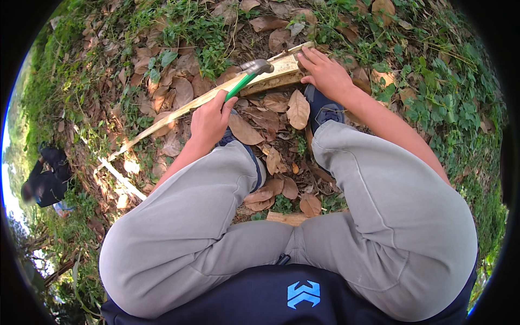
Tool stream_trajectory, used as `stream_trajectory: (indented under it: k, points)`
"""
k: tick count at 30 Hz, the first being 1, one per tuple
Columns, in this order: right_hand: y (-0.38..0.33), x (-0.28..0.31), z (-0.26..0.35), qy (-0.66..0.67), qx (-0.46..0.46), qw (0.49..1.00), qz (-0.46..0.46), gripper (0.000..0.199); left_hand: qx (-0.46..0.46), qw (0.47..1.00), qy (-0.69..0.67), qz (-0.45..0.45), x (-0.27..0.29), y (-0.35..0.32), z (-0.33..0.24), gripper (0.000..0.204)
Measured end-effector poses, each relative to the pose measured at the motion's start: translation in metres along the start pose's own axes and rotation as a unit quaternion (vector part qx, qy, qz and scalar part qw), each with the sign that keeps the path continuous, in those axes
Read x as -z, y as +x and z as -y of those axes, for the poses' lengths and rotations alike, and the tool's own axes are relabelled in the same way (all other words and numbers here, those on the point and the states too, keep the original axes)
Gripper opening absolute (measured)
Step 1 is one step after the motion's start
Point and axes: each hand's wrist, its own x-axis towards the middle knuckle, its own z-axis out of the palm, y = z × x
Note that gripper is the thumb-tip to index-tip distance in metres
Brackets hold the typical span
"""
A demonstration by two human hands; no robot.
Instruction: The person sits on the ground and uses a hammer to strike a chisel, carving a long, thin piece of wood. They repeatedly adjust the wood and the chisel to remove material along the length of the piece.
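Observation:
My left hand [208, 120] is closed round the green handle of a hammer [244, 82]. The metal hammer head lies over or just above a pale wooden board [284, 67]; whether it touches, I cannot tell. A long thin wooden strip [157, 125] runs along the board's far side and stretches down to the left. At the right end of the wood, my right hand [327, 76] holds the board and strip, its fingers laid over the top and the thumb toward the near side. No nail can be made out.
Brown dry leaves [271, 116] and green plants [433, 97] cover the ground. My shoes [325, 108] stand close to the board. Another thin wooden strip [122, 179] lies at the left. Beneath me a piece of wood [295, 218] shows. Another person [49, 179] is at the far left.

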Motion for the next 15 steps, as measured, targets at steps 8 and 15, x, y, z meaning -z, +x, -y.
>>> stream_trajectory:
  k: [8,15]
  points:
    - [-0.001,-0.004,-0.001,0.008,0.002,1.0,-0.015,0.07,-0.035,0.989,-0.103,-0.098,0.005,-0.004,0.004,0.031]
    - [-0.001,-0.002,0.0,-0.003,-0.004,1.0,0.004,0.071,0.003,1.0,0.017,-0.022,-0.003,-0.001,0.004,0.025]
